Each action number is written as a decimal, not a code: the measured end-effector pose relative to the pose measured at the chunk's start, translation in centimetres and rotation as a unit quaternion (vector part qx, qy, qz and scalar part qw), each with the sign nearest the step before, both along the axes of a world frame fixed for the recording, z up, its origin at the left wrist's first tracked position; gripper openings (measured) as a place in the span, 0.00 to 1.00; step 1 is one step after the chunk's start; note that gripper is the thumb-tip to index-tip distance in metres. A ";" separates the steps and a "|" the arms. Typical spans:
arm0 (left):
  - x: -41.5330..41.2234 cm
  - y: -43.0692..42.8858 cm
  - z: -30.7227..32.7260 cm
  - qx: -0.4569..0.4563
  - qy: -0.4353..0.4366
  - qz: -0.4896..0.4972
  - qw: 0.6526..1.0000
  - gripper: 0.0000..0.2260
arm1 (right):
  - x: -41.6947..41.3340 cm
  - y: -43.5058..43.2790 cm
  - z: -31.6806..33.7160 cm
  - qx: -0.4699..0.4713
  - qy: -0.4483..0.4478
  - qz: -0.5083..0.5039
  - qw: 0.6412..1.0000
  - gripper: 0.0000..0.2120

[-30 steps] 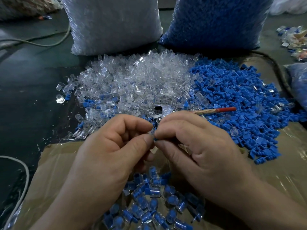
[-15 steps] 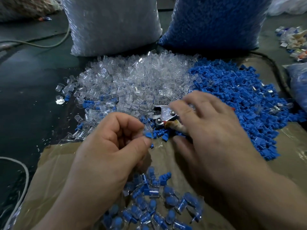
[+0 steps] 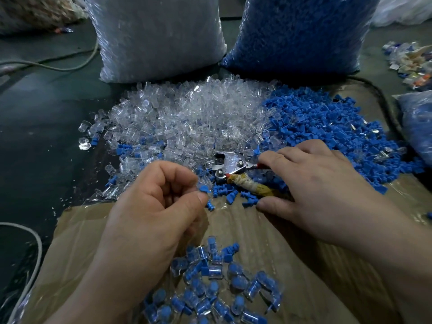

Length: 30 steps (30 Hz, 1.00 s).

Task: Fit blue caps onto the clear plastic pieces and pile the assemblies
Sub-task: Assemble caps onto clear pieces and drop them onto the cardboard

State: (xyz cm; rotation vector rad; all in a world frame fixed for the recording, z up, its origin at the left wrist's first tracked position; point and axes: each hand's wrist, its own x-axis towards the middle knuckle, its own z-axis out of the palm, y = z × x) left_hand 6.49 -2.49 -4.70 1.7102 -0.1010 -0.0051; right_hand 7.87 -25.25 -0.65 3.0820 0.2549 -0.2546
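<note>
Thumb and forefinger of the left hand (image 3: 149, 206) pinch a small assembly (image 3: 205, 189), a clear plastic piece with a blue cap showing at its top. The other fingers are curled into the palm. The held piece hangs just above the far edge of the cardboard sheet (image 3: 257, 230), close to a few loose blue caps (image 3: 231, 195).

Just to its right lie pliers (image 3: 229, 163) with a bare metal head, one handle wrapped in yellowish tape (image 3: 247, 185) and the other red (image 3: 259, 165). The right hand (image 3: 315, 188) lies over those handles with its fingers spread. The forefinger tip is at the red handle and the thumb is down on the cardboard beside the wrapped one.

Near the person, on the cardboard, sits the pile of finished assemblies (image 3: 210, 288). Beyond the hands, the heap of clear pieces (image 3: 187, 122) meets the heap of blue caps (image 3: 327, 127) on its right.

Behind them stand two plastic sacks, one of clear parts (image 3: 159, 36) and one of blue parts (image 3: 299, 31). A pale cable (image 3: 35, 242) curves along the dark surface on the left, and mixed scraps (image 3: 411, 61) lie at far right.
</note>
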 end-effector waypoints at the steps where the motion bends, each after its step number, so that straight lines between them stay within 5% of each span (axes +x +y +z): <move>1: 0.0 0.0 0.0 -0.002 0.003 0.004 1.000 0.14 | 0.0 0.0 0.0 0.007 0.001 0.001 1.000 0.38; 8: -0.1 -0.1 0.3 -0.002 0.003 0.014 1.000 0.15 | -0.1 0.3 -0.3 0.018 -0.098 -0.014 0.995 0.27; 12: 0.1 0.2 0.2 0.008 -0.014 0.027 0.999 0.11 | -0.4 0.1 0.3 0.165 -0.190 -0.044 0.967 0.16; 15: 0.2 0.3 0.1 -0.006 -0.027 0.040 0.999 0.10 | -0.9 0.0 1.0 0.202 -0.249 -0.042 0.946 0.17; 22: 0.5 0.5 0.2 -0.042 -0.056 0.032 0.997 0.09 | -1.9 0.9 0.4 0.166 -0.141 0.067 0.974 0.25; 30: 0.4 0.5 0.6 -0.036 -0.071 0.024 0.997 0.09 | -1.9 0.8 0.0 0.166 -0.132 0.101 0.972 0.29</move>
